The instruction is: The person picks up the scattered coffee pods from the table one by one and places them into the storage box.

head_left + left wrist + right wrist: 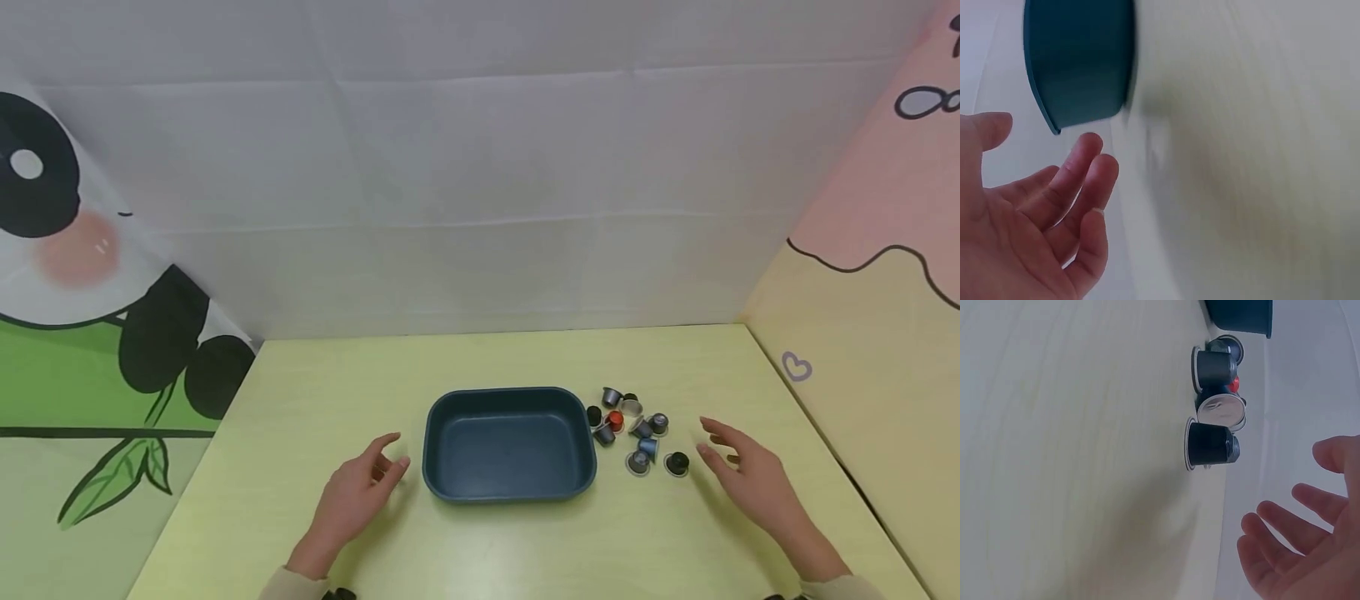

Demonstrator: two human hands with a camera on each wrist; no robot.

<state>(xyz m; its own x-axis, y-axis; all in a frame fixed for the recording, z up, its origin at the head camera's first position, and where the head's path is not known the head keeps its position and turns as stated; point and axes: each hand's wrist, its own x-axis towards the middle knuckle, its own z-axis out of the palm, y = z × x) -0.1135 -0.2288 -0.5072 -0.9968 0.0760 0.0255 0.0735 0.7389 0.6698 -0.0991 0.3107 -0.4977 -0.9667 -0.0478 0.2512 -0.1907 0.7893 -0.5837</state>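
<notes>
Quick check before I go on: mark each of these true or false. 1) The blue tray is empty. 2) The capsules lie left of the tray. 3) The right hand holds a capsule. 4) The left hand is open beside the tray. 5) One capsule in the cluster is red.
1) True: the blue tray holds nothing.
2) False: the capsules lie on the table to the right of the tray.
3) False: the right hand is open with spread fingers and holds nothing; the black capsule nearest it is apart from the fingers.
4) True: the left hand is open at the tray's left side, not touching it.
5) True: a red capsule sits in the cluster.
</notes>
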